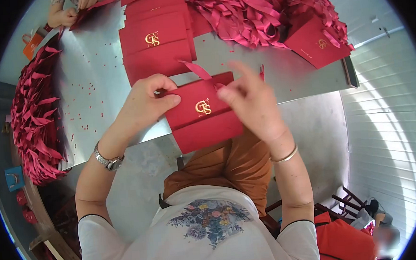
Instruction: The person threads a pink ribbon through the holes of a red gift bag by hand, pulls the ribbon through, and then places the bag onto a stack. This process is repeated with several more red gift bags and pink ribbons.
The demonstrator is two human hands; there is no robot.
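Observation:
A red paper bag point(207, 130) with gold lettering is held flat above my lap, by the table's near edge. My left hand point(149, 100) is closed on its upper left corner, thumb in front. At its top edge, my right hand point(251, 101) is closed in a pinch on a red ribbon point(196, 69), whose loose end sticks up to the left. The exact grip of the right fingertips is partly hidden. Just beyond lies an overlapping row of matching red bags point(158, 57).
Ribbons heap up point(243, 13) at the far right, beside a tilted red bag point(319, 40). Ribboned bags are stacked point(38, 116) along the left edge. Small red scraps dot the metal table point(84, 85). Another person's hands point(70, 14) work at the far left.

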